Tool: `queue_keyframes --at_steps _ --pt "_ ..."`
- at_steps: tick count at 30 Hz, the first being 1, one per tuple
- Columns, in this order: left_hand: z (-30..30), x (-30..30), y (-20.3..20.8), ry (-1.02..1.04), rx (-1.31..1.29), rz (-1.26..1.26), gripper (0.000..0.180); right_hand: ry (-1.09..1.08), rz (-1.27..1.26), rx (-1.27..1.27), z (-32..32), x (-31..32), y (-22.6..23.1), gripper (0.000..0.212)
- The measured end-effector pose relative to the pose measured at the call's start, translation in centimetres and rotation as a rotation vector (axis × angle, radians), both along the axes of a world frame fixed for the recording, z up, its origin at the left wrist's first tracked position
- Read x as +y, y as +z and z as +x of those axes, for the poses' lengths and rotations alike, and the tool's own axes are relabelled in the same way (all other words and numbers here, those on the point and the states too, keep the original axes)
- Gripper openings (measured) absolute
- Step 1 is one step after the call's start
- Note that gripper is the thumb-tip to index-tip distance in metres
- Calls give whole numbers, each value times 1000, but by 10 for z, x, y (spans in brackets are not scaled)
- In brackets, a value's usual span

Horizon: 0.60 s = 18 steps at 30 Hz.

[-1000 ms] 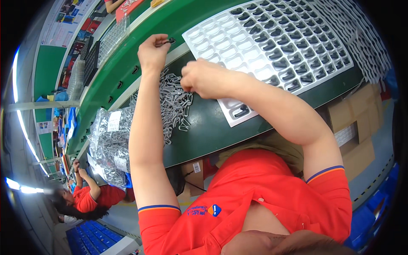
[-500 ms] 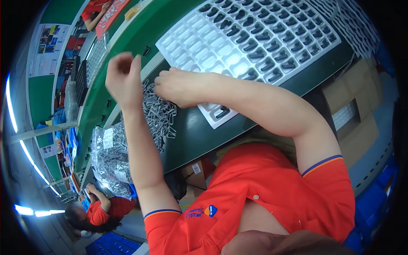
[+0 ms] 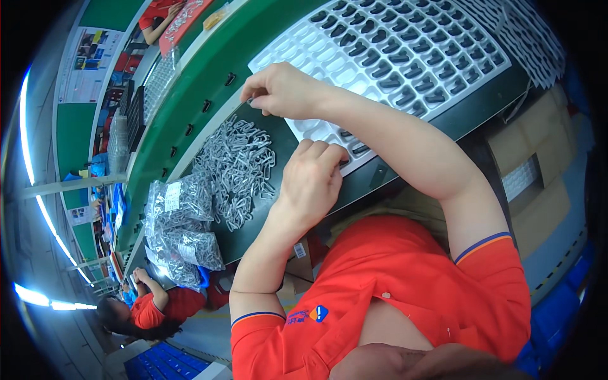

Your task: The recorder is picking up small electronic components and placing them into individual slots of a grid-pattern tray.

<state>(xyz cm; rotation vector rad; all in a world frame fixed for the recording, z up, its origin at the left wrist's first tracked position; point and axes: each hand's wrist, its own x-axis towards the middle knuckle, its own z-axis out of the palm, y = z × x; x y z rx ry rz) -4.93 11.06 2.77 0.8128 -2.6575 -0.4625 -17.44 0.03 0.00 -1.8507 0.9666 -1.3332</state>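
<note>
My left hand is closed at the near left corner of the white moulded tray, its fingertips curled over a pocket. What those fingers hold is hidden. Beyond it, my right hand pinches a small grey metal piece between thumb and fingers, above the far end of the bench. Left of both hands lies a loose heap of grey metal wire clips. Black oblong parts fill many pockets on the tray's right side, while pockets on its left are vacant.
Clear plastic bags of clips lie at the bench's left end. A green conveyor runs past the bench, carrying spaced black parts. Stacked trays stand far right, above a cardboard box. A co-worker in red sits at left.
My left hand has come from above the conveyor's edge down and right to the tray corner. My right hand has risen from the clip heap, farther away, now pinching a small piece.
</note>
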Motion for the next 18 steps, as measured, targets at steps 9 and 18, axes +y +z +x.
queue_keyframes --at_steps 9,18 --pt "49 -92 -11 532 695 511 13 -50 123 -179 -11 0 11 10" --pt "57 -103 -33 526 1124 780 21 6 211 -139 0 0 1 9"
